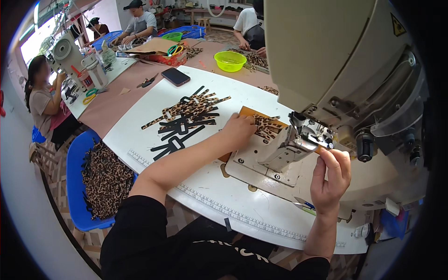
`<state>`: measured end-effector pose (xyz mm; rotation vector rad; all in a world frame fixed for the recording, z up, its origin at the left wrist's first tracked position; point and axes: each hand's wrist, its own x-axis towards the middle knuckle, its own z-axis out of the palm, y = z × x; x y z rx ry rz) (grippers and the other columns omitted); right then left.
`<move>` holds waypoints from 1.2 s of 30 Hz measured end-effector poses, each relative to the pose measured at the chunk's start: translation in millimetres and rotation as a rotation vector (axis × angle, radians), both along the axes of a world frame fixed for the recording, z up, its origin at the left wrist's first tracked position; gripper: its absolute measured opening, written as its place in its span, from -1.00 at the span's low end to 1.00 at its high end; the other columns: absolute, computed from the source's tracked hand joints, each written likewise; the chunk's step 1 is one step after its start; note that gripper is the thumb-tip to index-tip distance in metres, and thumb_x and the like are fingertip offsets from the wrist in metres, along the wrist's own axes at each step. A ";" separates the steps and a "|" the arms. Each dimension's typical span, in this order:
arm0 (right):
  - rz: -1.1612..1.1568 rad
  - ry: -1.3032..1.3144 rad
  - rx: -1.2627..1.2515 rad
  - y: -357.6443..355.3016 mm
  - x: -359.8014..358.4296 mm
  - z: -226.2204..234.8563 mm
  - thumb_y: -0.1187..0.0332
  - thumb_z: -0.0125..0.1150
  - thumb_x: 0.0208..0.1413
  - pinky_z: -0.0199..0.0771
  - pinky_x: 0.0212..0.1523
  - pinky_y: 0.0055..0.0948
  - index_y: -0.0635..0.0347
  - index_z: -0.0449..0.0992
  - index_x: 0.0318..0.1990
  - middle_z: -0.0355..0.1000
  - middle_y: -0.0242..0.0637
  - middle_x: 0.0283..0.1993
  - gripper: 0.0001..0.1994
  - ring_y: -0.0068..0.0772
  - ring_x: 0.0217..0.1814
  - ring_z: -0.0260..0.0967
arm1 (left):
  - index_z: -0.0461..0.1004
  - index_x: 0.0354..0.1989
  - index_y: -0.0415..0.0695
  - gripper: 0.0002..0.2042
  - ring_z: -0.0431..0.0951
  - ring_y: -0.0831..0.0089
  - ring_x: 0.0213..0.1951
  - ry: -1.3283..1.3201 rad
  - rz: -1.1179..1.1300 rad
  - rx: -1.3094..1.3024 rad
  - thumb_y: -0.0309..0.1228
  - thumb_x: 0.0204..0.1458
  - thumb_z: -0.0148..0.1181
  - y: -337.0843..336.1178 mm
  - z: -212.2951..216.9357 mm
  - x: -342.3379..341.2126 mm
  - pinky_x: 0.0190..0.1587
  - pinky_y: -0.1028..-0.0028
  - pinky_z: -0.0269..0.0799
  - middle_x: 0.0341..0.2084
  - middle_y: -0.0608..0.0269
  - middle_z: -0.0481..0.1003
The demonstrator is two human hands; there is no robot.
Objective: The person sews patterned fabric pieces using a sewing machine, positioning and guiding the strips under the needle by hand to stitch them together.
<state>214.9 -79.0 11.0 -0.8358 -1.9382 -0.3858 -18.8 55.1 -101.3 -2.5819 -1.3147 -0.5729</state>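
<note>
Your left hand [239, 130] presses flat, open, on the leopard piece [267, 127]; keep it smooth. Your right hand [330, 176] pinches at the presser foot [311, 138]; keep clear.

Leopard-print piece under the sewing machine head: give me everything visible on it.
The leopard-print piece is a small flat cut of tan fabric with dark spots, lying on an orange-brown backing sheet on the machine bed. The left hand presses flat on its near-left end, fingers spread over it. Its right end runs toward the presser foot; whether it sits under the needle is hidden. The right hand does not touch it and is at the machine's front edge.
</note>
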 end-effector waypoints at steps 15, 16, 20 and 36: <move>-0.067 -0.009 0.056 -39.4 -140.9 -13.6 0.71 0.05 0.09 0.29 -0.34 -0.54 0.40 0.46 -0.16 0.35 -0.23 -0.32 -0.82 -0.42 -0.35 0.26 | 0.45 0.07 -0.06 -0.38 0.24 0.11 0.20 -0.234 0.323 -0.420 -0.10 -0.21 0.41 -84.6 -23.1 -322.7 0.18 0.13 0.21 0.12 0.07 0.31; -0.056 -0.011 0.050 -39.8 -148.6 -18.5 0.71 0.05 0.09 0.29 -0.34 -0.54 0.40 0.46 -0.16 0.35 -0.23 -0.32 -0.82 -0.42 -0.35 0.26 | 0.46 0.04 -0.09 -0.43 0.24 0.08 0.20 -0.296 0.297 -0.417 -0.17 -0.20 0.43 -88.4 -23.9 -329.3 0.18 0.17 0.22 0.13 0.03 0.29; -0.039 -0.024 0.031 -38.9 -172.6 -29.7 0.72 0.04 0.09 0.28 -0.36 -0.55 0.41 0.46 -0.16 0.36 -0.23 -0.32 -0.82 -0.44 -0.37 0.24 | 0.52 -0.21 -0.10 -0.65 0.32 0.10 0.11 -0.277 0.368 -0.175 -0.30 -0.20 0.41 -102.1 -29.7 -336.3 0.14 0.19 0.22 0.05 0.02 0.33; 0.400 0.171 -0.512 -50.6 -93.6 1.6 0.52 0.10 0.07 0.31 -0.35 -0.51 0.38 0.36 -0.03 0.44 -0.12 -0.29 -0.71 -0.40 -0.33 0.35 | 0.55 -0.38 -0.08 -0.78 0.50 0.36 -0.27 -0.493 -0.596 0.526 -0.61 -0.27 0.25 -129.0 94.3 -110.9 -0.35 0.42 0.31 -0.32 0.27 0.45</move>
